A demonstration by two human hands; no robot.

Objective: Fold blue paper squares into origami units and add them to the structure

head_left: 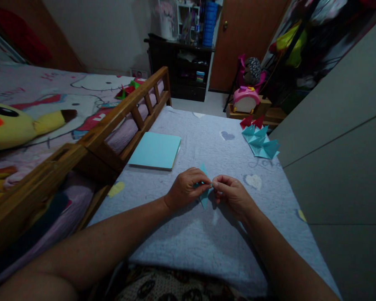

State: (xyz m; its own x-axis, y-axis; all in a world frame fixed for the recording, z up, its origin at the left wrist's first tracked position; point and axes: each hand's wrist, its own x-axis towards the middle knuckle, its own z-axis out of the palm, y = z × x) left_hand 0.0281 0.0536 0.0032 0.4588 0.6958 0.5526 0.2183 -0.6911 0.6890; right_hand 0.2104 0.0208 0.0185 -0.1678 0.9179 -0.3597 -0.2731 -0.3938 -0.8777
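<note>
Between my hands is a small piece of folded light-blue paper (204, 202), its pointed ends showing above and below my fingers. My left hand (188, 188) pinches it from the left, thumb against fingertips. From the right, my right hand (230, 192) pinches the same paper at its edge, and the two sets of fingertips almost meet. Most of the paper's middle is hidden by my fingers. Ahead and to the left lies a stack of square light-blue paper (156, 150). Folded blue paper pieces (260, 142) stand at the far right, with red folded pieces (250, 122) behind them.
The pale bedspread (188, 246) with heart prints lies under my hands. A wooden rail (122, 110) borders it on the left, with another bed and a yellow plush toy (15, 125) beyond. A light cabinet panel (341, 146) stands close on the right.
</note>
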